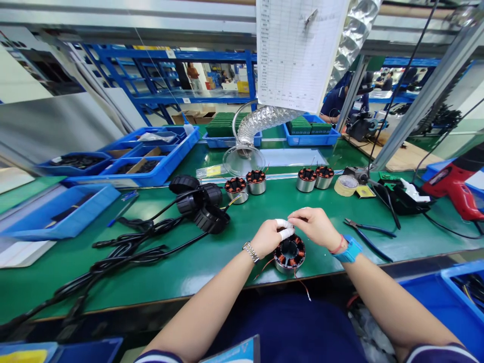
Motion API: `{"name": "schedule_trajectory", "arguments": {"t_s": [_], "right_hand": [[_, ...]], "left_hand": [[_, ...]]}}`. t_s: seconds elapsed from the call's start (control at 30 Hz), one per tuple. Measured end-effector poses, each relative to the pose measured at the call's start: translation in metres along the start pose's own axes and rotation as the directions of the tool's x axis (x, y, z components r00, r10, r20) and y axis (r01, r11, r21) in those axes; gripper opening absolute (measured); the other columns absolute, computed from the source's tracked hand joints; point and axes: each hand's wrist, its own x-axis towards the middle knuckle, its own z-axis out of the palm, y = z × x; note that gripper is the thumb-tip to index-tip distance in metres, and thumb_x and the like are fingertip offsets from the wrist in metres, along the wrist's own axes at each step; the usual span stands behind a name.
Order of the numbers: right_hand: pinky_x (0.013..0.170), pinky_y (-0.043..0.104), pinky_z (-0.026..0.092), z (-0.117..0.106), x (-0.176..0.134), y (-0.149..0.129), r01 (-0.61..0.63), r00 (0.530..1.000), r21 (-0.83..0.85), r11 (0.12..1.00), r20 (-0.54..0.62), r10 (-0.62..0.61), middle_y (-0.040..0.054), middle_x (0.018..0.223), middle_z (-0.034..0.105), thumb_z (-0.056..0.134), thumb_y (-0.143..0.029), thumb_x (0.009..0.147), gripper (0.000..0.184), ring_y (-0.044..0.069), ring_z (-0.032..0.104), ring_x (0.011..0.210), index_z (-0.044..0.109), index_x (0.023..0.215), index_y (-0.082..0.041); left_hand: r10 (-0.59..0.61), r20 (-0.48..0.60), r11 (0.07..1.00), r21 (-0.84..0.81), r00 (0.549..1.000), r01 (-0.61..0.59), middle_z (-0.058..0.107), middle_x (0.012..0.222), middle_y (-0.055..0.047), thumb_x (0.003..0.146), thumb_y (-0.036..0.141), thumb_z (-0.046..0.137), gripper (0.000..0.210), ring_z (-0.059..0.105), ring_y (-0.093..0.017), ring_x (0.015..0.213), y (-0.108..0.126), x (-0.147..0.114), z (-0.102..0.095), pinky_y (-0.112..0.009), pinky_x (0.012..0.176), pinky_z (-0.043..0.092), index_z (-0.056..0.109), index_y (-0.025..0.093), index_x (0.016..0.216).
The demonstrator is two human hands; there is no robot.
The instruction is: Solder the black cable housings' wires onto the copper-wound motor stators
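A motor stator (296,258) with copper windings and a silver rim sits on the green bench in front of me. Thin wire ends hang from its near side. My left hand (271,237), with white coverings on thumb and forefinger, is pinched closed above the stator's far edge. Fingertips touching those of the left, my right hand (315,227) is closed in a pinch too. Whatever lies between the fingertips is too small or hidden to make out. Farther back stand more stators, one pair around a silver stator (257,182), another around a second stator (306,180).
Black round housings (212,217) with thick cables (124,257) spread over the left side. Pliers (370,234), a tape roll (346,185) and a red heat gun (456,186) lie right. A foil duct with a clear hood (244,160) hangs behind. Blue bins (151,174) stand back left.
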Motion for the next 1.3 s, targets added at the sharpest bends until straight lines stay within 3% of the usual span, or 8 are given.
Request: {"name": "schedule_trajectory", "arguments": {"t_s": [0.17,0.37,0.6,0.7,0.87,1.0,1.13,1.3], "right_hand": [[0.063,0.022,0.045,-0.003,0.002,-0.002,0.000,0.999,-0.013,1.000,0.038,0.001,-0.0009,0.073,0.069,0.061,-0.017,0.075,0.009,0.012,0.061,0.067,0.069,0.072,-0.020],[0.067,0.026,0.044,0.010,-0.003,0.005,0.021,0.989,-0.017,1.000,-0.143,-0.023,0.0028,0.073,0.069,0.058,-0.020,0.077,0.013,0.014,0.061,0.069,0.067,0.068,-0.019],[0.053,0.022,0.040,0.003,0.002,0.004,0.000,1.000,0.038,0.999,-0.019,0.000,-0.0006,0.059,0.063,0.051,-0.031,0.082,0.026,0.011,0.055,0.054,0.064,0.064,-0.018],[0.056,0.023,0.041,0.004,0.006,0.004,-0.018,0.998,0.052,0.999,-0.052,0.020,0.0014,0.061,0.062,0.048,-0.037,0.082,0.032,0.013,0.055,0.058,0.063,0.063,-0.017],[0.059,0.025,0.048,0.004,0.004,0.021,-0.181,0.980,0.269,0.946,-0.028,0.196,0.0047,0.072,0.066,0.047,-0.046,0.081,0.040,0.014,0.058,0.062,0.065,0.097,-0.014],[0.066,0.028,0.052,0.008,-0.034,0.050,-0.280,0.936,0.179,0.943,-0.169,0.310,0.0084,0.089,0.067,0.047,-0.049,0.080,0.044,0.017,0.062,0.071,0.063,0.103,-0.015],[0.081,0.032,0.051,0.028,-0.095,0.058,-0.210,0.951,0.013,0.978,-0.227,0.208,0.0067,0.094,0.068,0.052,-0.046,0.079,0.031,0.021,0.063,0.087,0.068,0.087,-0.020],[0.084,0.028,0.050,0.045,-0.128,0.020,-0.002,0.988,0.032,0.999,-0.154,0.007,0.0044,0.099,0.067,0.053,-0.033,0.082,0.023,0.018,0.063,0.091,0.066,0.098,-0.024]], "left_hand": [[0.015,-0.036,0.999,0.042,0.999,-0.014,0.065,0.075,-0.003,0.076,0.030,0.054,0.020,0.057,-0.016,0.071,-0.003,0.002,0.005,-0.026,0.068,0.043,0.064,0.012,0.077],[0.033,-0.054,0.997,0.068,0.998,-0.029,0.063,0.073,-0.001,0.076,0.027,0.053,0.017,0.055,-0.015,0.071,-0.001,-0.001,0.005,-0.025,0.070,0.041,0.063,0.013,0.072],[0.072,-0.083,0.990,0.125,0.994,-0.062,0.059,0.070,0.002,0.076,0.023,0.052,0.013,0.052,-0.013,0.069,0.001,-0.001,0.007,-0.022,0.068,0.040,0.060,0.015,0.070],[0.077,-0.104,0.987,0.147,0.992,-0.062,0.056,0.065,0.003,0.075,0.023,0.052,0.013,0.049,-0.011,0.063,0.001,-0.001,0.008,-0.020,0.062,0.039,0.058,0.016,0.067],[0.016,-0.230,0.993,0.117,0.973,0.011,0.057,0.062,0.002,0.076,0.025,0.051,0.013,0.051,-0.012,0.060,-0.006,0.001,0.004,-0.022,0.059,0.039,0.058,0.016,0.068],[-0.085,-0.468,0.993,0.028,0.880,0.111,0.062,0.076,-0.005,0.081,0.026,0.044,0.017,0.057,-0.018,0.075,-0.015,0.006,-0.009,-0.029,0.071,0.043,0.056,0.015,0.075],[-0.166,-0.612,0.986,-0.103,0.773,0.130,0.062,0.102,-0.012,0.087,0.031,0.035,0.027,0.058,-0.019,0.096,-0.020,-0.008,-0.013,-0.032,0.084,0.044,0.049,0.014,0.102],[-0.142,-0.540,0.952,-0.304,0.829,-0.035,0.054,0.122,-0.013,0.081,0.024,0.050,0.037,0.053,-0.018,0.111,-0.023,-0.062,0.002,-0.032,0.098,0.038,0.042,0.015,0.116]]}}
